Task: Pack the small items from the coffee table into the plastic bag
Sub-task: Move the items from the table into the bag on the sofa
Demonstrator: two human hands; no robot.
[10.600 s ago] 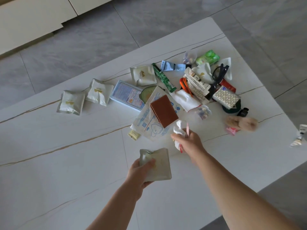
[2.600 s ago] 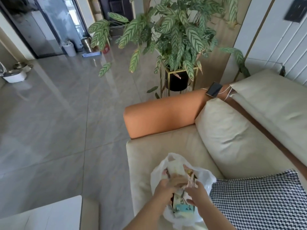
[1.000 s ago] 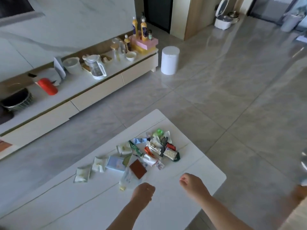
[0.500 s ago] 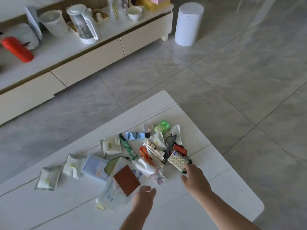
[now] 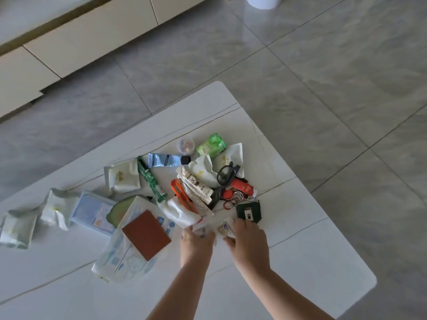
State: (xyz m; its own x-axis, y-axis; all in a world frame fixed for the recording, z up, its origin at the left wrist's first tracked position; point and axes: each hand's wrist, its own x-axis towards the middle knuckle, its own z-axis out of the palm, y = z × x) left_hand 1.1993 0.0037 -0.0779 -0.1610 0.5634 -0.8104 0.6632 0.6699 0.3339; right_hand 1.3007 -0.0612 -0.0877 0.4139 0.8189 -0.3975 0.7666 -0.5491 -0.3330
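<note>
A heap of small items lies on the white coffee table (image 5: pixel 300 255): a brown wallet (image 5: pixel 146 234), a blue tube (image 5: pixel 164 160), a green packet (image 5: pixel 211 147), black glasses (image 5: pixel 226 174), a key ring (image 5: pixel 236 199) and a dark green pouch (image 5: pixel 249 211). My left hand (image 5: pixel 196 242) is at the heap's near edge, its fingers curled on a small clear packet (image 5: pixel 200 229). Beside it, my right hand (image 5: pixel 249 239) grips a small patterned box (image 5: pixel 224 228). The plastic bag is out of view.
White sachets (image 5: pixel 18 227) and a blue wipes pack (image 5: pixel 94 212) lie at the table's left. The table's far corner (image 5: pixel 219 85) and right edge border grey floor tiles. A low cream cabinet (image 5: pixel 80 40) stands beyond, and a white bin (image 5: pixel 262 1) at the top.
After the trip to the bag on the sofa, both hands have come back to the table. The right hand has drawn the patterned box off the dark green pouch; the left has reached the clear packet.
</note>
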